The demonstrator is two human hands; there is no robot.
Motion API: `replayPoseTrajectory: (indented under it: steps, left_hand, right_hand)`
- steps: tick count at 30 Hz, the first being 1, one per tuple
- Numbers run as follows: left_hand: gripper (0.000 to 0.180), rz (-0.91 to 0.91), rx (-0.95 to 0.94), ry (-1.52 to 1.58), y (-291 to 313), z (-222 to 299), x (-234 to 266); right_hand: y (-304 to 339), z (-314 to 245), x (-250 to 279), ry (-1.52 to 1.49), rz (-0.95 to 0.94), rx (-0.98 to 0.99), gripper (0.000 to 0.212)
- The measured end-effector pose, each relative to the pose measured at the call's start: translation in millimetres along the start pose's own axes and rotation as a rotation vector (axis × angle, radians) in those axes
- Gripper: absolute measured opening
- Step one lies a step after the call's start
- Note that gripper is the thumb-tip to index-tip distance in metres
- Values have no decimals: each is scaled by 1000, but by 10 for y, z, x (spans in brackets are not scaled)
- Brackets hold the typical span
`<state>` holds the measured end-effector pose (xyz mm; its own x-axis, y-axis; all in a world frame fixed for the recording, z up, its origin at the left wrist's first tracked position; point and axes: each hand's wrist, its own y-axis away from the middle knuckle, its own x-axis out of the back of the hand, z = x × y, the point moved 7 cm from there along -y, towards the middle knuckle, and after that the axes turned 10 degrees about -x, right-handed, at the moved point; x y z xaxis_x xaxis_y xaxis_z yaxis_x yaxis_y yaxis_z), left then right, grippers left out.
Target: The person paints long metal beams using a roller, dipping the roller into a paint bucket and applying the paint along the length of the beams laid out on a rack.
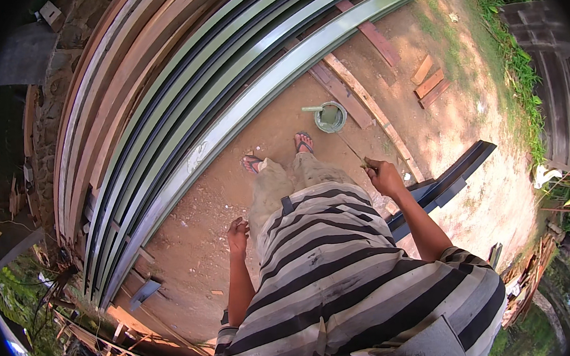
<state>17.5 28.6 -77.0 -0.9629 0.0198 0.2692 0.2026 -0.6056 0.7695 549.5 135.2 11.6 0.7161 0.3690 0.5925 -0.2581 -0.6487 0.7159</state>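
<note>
My right hand is closed around the end of a thin stick. From my fingers the stick slants down to a small round bucket on the dirt floor, just ahead of my feet. Greyish-green matter shows inside the bucket, and a short pale cylindrical piece lies across its left rim. What the stick's far tip touches is too small to make out. My left hand hangs beside my thigh, its fingers loosely curled with nothing visible in them.
Long metal beams, the nearest painted pale, lie in rows ahead and left, with brown timbers beyond. Wooden planks lie right of the bucket. Short wood blocks sit farther right; a dark metal channel is beside my right arm.
</note>
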Motion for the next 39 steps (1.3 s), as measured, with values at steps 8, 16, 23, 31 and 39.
replayPoseTrajectory:
  steps: [8,16,23,31,39]
  left_hand:
    - [49,76,-10,127,242,-133,102]
    - [55,260,61,332,743,-936,486]
    - [46,330,165,497,942,-2093,842]
    - [46,421,235,702,962,-3055,1689]
    - [42,458,209,848,691,-3172,2096]
  right_hand:
    - [-484,-1708,-1186,265,-103,524,35]
    - [-383,-2986,-2934,607,-237,657,34]
    - [-115,-3035,-3394,823,-231,639,40]
    - [189,-3466,-3994,982,-173,646,36]
    - [549,-3712,-4015,994,-62,604,32]
